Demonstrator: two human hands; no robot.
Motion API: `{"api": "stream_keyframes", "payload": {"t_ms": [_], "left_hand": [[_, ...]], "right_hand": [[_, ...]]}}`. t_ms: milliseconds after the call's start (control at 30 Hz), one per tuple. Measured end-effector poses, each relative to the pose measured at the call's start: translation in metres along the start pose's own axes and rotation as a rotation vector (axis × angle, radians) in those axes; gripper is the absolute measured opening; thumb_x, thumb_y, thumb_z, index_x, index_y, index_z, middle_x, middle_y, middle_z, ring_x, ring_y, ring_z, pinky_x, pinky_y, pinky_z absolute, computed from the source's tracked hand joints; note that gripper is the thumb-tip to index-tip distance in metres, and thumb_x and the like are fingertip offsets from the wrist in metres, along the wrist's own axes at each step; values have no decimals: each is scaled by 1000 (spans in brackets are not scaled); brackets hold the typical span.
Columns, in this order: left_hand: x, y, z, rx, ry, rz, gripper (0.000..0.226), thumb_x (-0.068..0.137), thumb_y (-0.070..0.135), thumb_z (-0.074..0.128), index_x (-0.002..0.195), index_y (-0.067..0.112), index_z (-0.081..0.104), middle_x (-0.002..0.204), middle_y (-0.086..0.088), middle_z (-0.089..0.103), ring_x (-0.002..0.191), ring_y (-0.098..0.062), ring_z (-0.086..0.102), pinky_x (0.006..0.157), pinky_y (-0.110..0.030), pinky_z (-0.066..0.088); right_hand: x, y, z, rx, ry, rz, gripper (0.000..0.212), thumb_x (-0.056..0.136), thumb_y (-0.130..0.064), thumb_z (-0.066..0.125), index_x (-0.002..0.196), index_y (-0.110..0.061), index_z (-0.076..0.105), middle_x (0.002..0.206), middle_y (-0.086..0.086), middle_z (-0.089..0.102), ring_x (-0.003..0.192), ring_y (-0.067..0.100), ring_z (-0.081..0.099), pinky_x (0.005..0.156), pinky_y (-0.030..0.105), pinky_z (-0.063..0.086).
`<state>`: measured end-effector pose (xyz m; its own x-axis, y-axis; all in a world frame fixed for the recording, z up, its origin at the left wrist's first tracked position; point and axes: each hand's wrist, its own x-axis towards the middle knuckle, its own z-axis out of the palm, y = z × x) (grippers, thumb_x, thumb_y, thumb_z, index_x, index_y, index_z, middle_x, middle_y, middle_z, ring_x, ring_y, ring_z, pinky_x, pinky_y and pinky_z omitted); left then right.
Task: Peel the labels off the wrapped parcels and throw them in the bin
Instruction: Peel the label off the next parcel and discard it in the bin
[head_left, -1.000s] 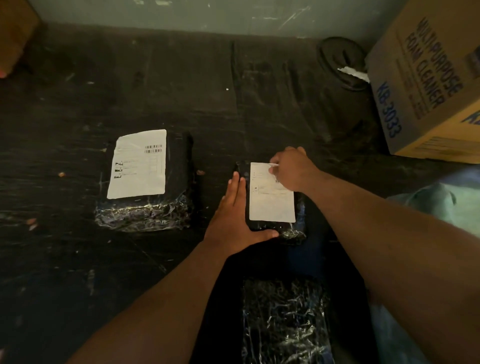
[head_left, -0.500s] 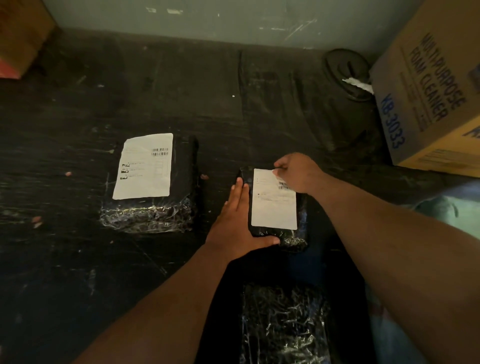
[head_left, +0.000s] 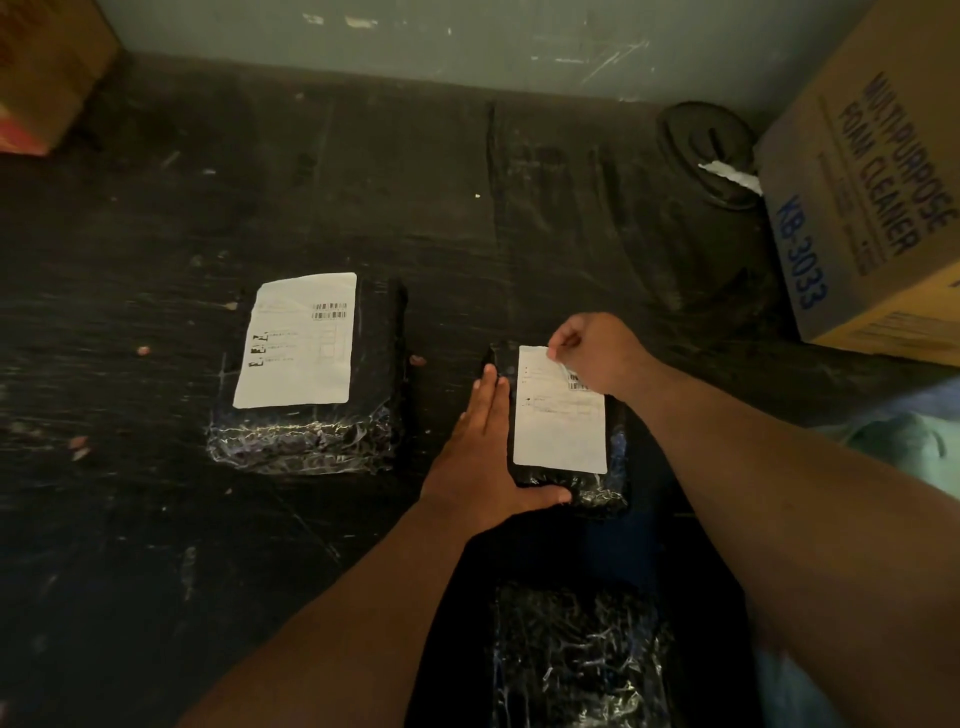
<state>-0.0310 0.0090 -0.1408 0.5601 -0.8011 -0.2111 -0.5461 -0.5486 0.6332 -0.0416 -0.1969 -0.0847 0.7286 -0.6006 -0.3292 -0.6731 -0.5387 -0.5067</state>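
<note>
1. A small parcel (head_left: 563, 415), a flat oblong wrapped in glossy, crinkled black film, lies on a dark, scuffed worktop (head_left: 363, 182), its long axis running away from the person toward the wall.
2. Its white paper label (head_left: 558, 421), a tall rectangle, covers most of the top face; the far right corner is lifted and curled.
3. The right hand (head_left: 597, 353) pinches that raised corner between fingertips.
4. The left hand (head_left: 488, 457) lies flat and spread along the parcel's left edge, thumb across its near end, gripping nothing.
5. A larger wrapped parcel (head_left: 311, 374) sits well to the left, its label (head_left: 298, 340) flat, barcode at the far right.
6. A third film-wrapped parcel (head_left: 576, 654) lies nearest the person, no label showing.
7. A cardboard box (head_left: 872, 197) printed "FOAM CLEANER" stands at right.
</note>
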Motion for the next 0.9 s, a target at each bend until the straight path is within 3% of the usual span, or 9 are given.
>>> {"api": "stream_keyframes", "payload": {"t_ms": [133,300,467,533,633,733,900], "left_hand": [[-1,-1,-1,-16,-1,3,147,64,78,78,161,20,-17,159,18,-40,151,-5,-24,123,-35,6],[-1,1,-2,-20,-9,6,147,64,77,78,161,20,-17,161,15,-38,152,-6,-25,127,-40,9],[-1,0,-1,-18,-4,8,148,64,75,79,160,20,-18,161,15,-38,151,-5,-25,127,-41,10],[-1,0,-2,-17,-11,8,148,64,76,79,160,20,-18,162,14,-38,151,-5,-25,128,-41,10],[0,0,-2,-21,-16,8,148,64,77,79,161,19,-17,162,14,-37,152,-6,-25,128,-42,10],[0,-1,-2,-12,-19,5,148,64,78,78,160,19,-17,162,14,-38,151,-6,-25,127,-42,10],[0,0,-2,-13,-26,4,148,64,77,78,160,19,-18,161,14,-39,151,-6,-26,128,-42,8]], "right_hand": [[3,-9,2,-26,-67,-11,27,93,-26,63,119,-22,67,118,-1,67,101,16,61,82,26,47],[1,-9,6,66,-3,25,9,90,-21,66,94,-24,73,96,-2,69,78,8,60,57,18,44],[-2,-2,11,160,33,1,13,93,-19,63,86,-27,70,88,-12,64,80,6,59,76,28,55],[-4,-1,11,196,25,-6,12,93,-19,63,87,-27,70,89,-10,65,83,8,61,76,29,55],[-4,-4,6,191,-11,-7,12,93,-20,62,100,-28,70,100,-4,67,88,11,62,70,26,54],[-1,-11,3,117,-84,-20,33,94,-21,62,126,-28,63,108,-3,65,85,11,62,64,20,50],[-1,-14,7,152,-46,7,15,92,-21,64,102,-25,74,99,-2,71,83,10,63,74,29,55]]}}
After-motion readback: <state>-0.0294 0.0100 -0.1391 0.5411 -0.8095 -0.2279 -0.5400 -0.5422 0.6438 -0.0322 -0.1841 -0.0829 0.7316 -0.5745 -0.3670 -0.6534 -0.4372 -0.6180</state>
